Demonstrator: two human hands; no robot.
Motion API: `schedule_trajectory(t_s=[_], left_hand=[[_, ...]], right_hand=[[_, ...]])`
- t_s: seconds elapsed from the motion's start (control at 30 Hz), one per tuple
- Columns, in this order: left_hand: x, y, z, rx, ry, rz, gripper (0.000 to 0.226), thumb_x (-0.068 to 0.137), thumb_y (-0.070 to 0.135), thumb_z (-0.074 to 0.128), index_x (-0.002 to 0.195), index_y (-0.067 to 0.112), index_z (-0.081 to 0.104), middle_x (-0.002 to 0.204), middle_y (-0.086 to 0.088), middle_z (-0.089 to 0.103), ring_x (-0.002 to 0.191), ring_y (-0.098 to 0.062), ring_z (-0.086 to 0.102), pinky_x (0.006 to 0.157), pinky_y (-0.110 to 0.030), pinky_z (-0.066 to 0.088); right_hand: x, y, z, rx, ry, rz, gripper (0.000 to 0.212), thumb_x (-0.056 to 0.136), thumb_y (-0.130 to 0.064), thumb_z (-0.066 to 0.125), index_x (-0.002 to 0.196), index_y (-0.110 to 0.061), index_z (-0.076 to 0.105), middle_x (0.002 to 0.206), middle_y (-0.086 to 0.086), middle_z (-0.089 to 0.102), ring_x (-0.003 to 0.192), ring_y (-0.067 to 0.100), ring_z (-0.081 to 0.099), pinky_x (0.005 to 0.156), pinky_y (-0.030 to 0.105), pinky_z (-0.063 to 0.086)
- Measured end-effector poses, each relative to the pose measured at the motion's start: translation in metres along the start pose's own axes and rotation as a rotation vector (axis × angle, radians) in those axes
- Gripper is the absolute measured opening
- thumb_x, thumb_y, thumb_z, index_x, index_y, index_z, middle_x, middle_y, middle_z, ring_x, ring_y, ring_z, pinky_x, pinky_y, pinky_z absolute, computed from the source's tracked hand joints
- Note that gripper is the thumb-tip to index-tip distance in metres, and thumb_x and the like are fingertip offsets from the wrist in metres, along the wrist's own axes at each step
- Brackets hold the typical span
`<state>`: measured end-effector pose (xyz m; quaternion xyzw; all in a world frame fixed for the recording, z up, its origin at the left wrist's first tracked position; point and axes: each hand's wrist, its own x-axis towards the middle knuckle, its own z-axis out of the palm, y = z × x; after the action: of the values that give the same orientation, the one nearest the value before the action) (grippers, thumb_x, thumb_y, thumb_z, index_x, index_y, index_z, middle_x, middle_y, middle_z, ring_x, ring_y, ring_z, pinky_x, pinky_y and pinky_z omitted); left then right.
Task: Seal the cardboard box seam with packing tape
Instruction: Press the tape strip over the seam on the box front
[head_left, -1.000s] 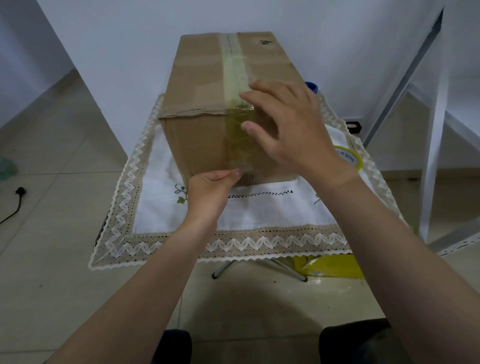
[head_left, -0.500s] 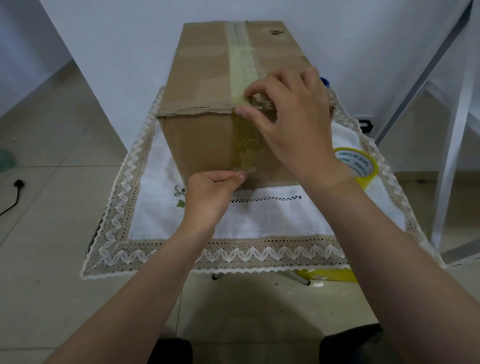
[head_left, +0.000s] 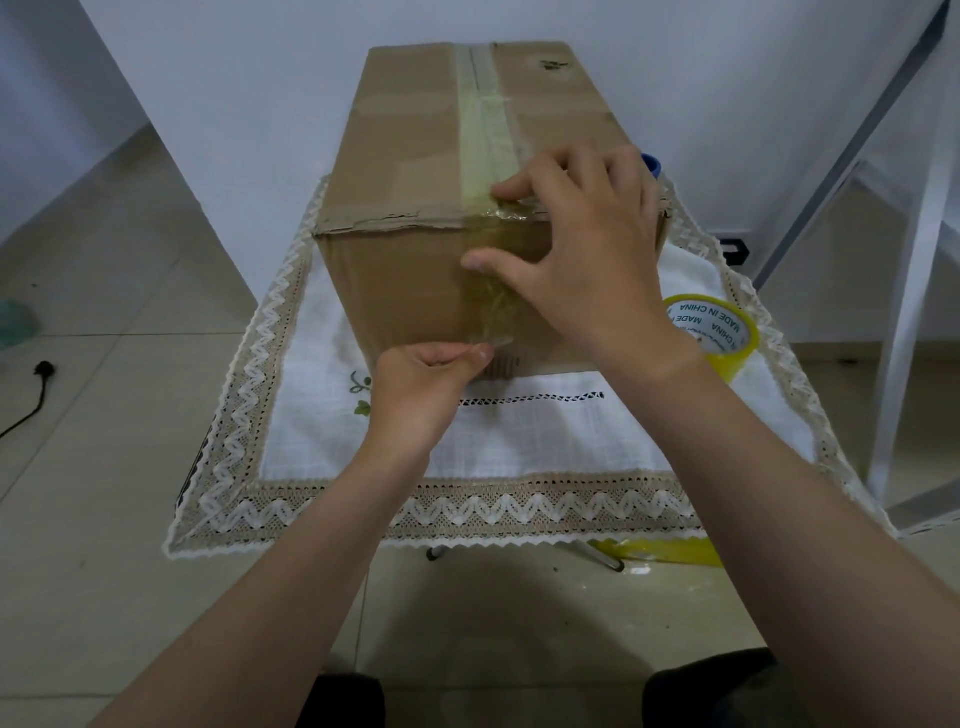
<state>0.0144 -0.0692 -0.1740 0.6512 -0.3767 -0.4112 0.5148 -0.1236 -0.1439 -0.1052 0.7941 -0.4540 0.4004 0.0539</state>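
Observation:
A brown cardboard box (head_left: 405, 150) stands on a small cloth-covered table. A strip of clear yellowish tape (head_left: 480, 119) runs along its top seam and down the near face. My right hand (head_left: 576, 249) lies spread over the box's near top edge, fingertips on the tape at the corner and thumb on the front face. My left hand (head_left: 426, 384) pinches the wrinkled lower end of the tape against the bottom of the near face. A yellow roll of packing tape (head_left: 717, 332) sits on the cloth to the right, partly behind my right wrist.
The white tablecloth (head_left: 519, 447) with a lace border overhangs the table edges. A white metal frame (head_left: 909, 291) stands at the right. A black cable and plug (head_left: 41, 374) lie on the tiled floor at left. Yellow plastic (head_left: 670, 551) lies under the table.
My right hand slid from flat on the box corner to pressing the tape at the top edge, thumb now spread down on the front face. The left hand stayed at the tape's lower end.

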Motion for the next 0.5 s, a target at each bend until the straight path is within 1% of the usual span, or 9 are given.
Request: schedule_trajectory(t_s=[0.1,0.17,0.23,0.27,0.33,0.37,0.4,0.47,0.5], left_hand=[[0.000,0.000,0.000,0.010,0.009,-0.005,0.018,0.088,0.029,0.079,0.100,0.016,0.079,0.079,0.028,0.059,0.086,0.004,0.049,0.058,-0.023,0.052],[-0.001,0.000,0.000,0.008,0.006,-0.001,0.017,0.088,0.029,0.079,0.100,0.017,0.079,0.078,0.029,0.057,0.085,0.007,0.047,0.058,-0.018,0.044],[-0.001,0.001,0.000,0.008,-0.002,0.005,0.019,0.089,0.028,0.078,0.103,0.016,0.079,0.077,0.030,0.054,0.084,0.009,0.045,0.057,-0.015,0.038],[-0.002,0.001,0.000,0.011,-0.003,0.008,0.020,0.089,0.027,0.078,0.104,0.015,0.079,0.077,0.030,0.054,0.085,0.008,0.047,0.057,-0.015,0.039],[-0.002,0.002,0.000,0.024,0.001,0.009,0.022,0.089,0.027,0.078,0.106,0.014,0.079,0.077,0.030,0.054,0.084,0.004,0.056,0.059,-0.017,0.048],[-0.002,0.003,-0.001,0.025,0.003,0.008,0.022,0.089,0.027,0.078,0.106,0.014,0.079,0.077,0.030,0.053,0.079,0.006,0.061,0.061,-0.018,0.050],[-0.003,0.003,-0.001,0.021,0.002,0.009,0.022,0.089,0.027,0.078,0.106,0.014,0.079,0.077,0.029,0.053,0.076,0.009,0.062,0.059,-0.017,0.047],[-0.003,0.003,-0.001,0.013,-0.006,0.013,0.022,0.089,0.027,0.078,0.107,0.014,0.079,0.077,0.029,0.052,0.082,0.011,0.050,0.055,-0.013,0.041],[-0.003,0.004,-0.001,0.012,-0.007,0.013,0.022,0.089,0.027,0.078,0.107,0.014,0.079,0.077,0.030,0.052,0.084,0.011,0.045,0.056,-0.013,0.045]], right_hand=[[0.003,-0.003,0.002,0.027,0.061,0.051,0.049,0.082,-0.075,0.061,0.101,-0.031,0.070,0.112,-0.009,0.062,0.112,0.024,0.050,0.097,0.039,0.035],[0.003,-0.003,0.006,0.014,0.083,0.055,0.049,0.082,-0.075,0.062,0.100,-0.030,0.070,0.111,-0.008,0.063,0.111,0.025,0.052,0.095,0.041,0.038],[0.001,-0.002,0.008,-0.005,0.077,0.034,0.051,0.079,-0.074,0.066,0.104,-0.030,0.069,0.113,-0.008,0.063,0.113,0.026,0.053,0.095,0.042,0.037],[-0.001,-0.001,0.008,-0.021,0.061,0.017,0.054,0.076,-0.074,0.069,0.107,-0.030,0.068,0.116,-0.007,0.063,0.115,0.026,0.052,0.097,0.042,0.036],[-0.004,0.001,0.007,-0.069,0.000,-0.020,0.066,0.069,-0.073,0.075,0.117,-0.029,0.065,0.126,-0.005,0.059,0.122,0.028,0.049,0.101,0.042,0.033],[-0.006,0.002,0.006,-0.093,-0.028,-0.037,0.072,0.066,-0.073,0.077,0.121,-0.029,0.062,0.131,-0.003,0.057,0.125,0.029,0.048,0.103,0.043,0.032],[-0.008,0.002,0.006,-0.112,-0.046,-0.050,0.077,0.064,-0.072,0.079,0.125,-0.028,0.060,0.134,-0.002,0.055,0.127,0.030,0.047,0.104,0.044,0.032],[-0.010,0.003,0.006,-0.140,-0.066,-0.060,0.084,0.061,-0.071,0.082,0.128,-0.028,0.057,0.137,0.000,0.053,0.129,0.031,0.046,0.106,0.045,0.032],[-0.010,0.003,0.005,-0.145,-0.073,-0.060,0.084,0.061,-0.071,0.082,0.128,-0.028,0.057,0.138,0.000,0.053,0.129,0.032,0.045,0.106,0.045,0.032]])
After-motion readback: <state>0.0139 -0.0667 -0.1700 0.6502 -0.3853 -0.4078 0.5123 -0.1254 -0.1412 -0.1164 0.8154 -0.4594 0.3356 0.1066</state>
